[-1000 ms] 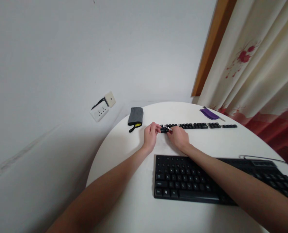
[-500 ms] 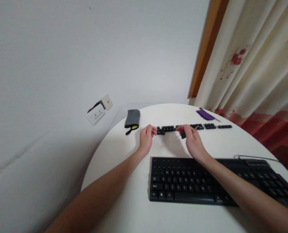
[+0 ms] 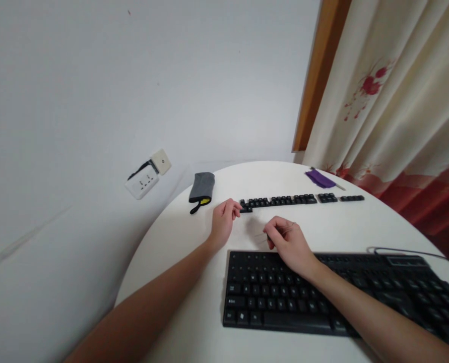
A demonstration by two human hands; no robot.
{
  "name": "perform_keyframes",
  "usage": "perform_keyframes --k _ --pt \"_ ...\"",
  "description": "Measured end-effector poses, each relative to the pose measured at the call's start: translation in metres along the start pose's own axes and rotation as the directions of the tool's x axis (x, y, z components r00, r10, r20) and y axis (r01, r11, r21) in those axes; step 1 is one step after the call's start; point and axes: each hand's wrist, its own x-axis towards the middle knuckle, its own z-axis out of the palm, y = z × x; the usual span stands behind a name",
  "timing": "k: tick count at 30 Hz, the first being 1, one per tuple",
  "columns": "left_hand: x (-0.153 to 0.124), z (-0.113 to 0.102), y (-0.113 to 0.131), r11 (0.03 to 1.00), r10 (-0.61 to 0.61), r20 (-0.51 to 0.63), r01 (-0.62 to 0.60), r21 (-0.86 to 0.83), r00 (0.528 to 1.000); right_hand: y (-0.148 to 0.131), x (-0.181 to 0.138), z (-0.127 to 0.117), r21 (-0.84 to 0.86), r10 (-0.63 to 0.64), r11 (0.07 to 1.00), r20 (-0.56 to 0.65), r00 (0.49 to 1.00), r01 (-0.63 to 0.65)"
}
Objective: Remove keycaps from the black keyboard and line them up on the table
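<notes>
Keycaps (image 3: 280, 200), small and black, stand in a long row of short groups across the far part of our round white table (image 3: 179, 242). Our black keyboard (image 3: 296, 320) lies nearer to us, its keys facing up and its cable (image 3: 409, 249) trailing to the right.

We think careful handling here means keeping the left fingertips light, since a nudge could push the small keycaps out of line. The right wrist is best carried high, so that the forearm crossing over the keyboard does not drag on it. We would also keep the thin wire pointing away from the keys and level, to avoid snagging.

Our right hand (image 3: 287, 243) is curled in a narrow pinch above the keyboard's far edge, around what looks like a wire tool (image 3: 294, 225), mostly hidden by our fingers. Our left hand (image 3: 224, 219) is loosely bent at the left end of the row; we cannot tell whether its fingertips touch the last keycaps or hold anything. Behind it sits a gray pouch (image 3: 202, 186); a purple cloth (image 3: 320, 178) lies beyond the row.
</notes>
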Motion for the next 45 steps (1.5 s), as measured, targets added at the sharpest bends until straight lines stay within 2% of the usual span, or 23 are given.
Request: perform_keyframes --k 5,18,22,27,32,38,40,43,45 --pt "-0.001 -0.001 0.0 1.0 0.017 0.022 -0.017 0.013 1.0 0.001 -0.002 0.002 -0.009 0.0 1.0 0.085 0.996 0.001" --pt "-0.001 -0.004 0.001 0.999 0.018 0.049 -0.02 0.046 0.999 -0.006 -0.004 0.001 -0.047 -0.055 0.997 0.088 0.995 0.059" --pt "-0.003 -0.005 0.003 0.998 0.017 0.049 -0.02 0.053 0.999 -0.007 -0.009 0.001 -0.057 -0.09 0.993 0.157 0.984 0.1" --pt "-0.004 -0.006 0.007 0.997 0.017 0.053 -0.021 0.078 0.998 -0.007 -0.015 0.001 -0.043 -0.126 0.988 0.312 0.942 0.147" --pt "-0.005 -0.007 0.006 0.996 0.011 0.053 -0.015 0.084 0.999 -0.013 -0.017 -0.001 -0.045 -0.2 0.972 0.356 0.913 0.231" --pt "-0.005 -0.007 0.005 0.995 0.004 0.053 -0.009 0.097 0.999 -0.016 -0.019 0.0 -0.095 -0.159 0.968 0.478 0.864 0.231" --pt "-0.006 -0.006 0.006 0.994 0.009 0.061 -0.015 0.106 0.998 -0.019 -0.02 0.002 -0.139 -0.196 0.941 0.52 0.831 0.309" --pt "-0.007 -0.005 0.008 0.991 0.018 0.077 -0.028 0.128 0.997 -0.024 -0.02 0.005 -0.223 -0.281 0.85 0.574 0.769 0.477" --pt "-0.008 -0.005 0.008 0.99 0.022 0.086 -0.034 0.138 0.996 -0.026 -0.02 0.007 -0.248 -0.288 0.829 0.58 0.762 0.502"
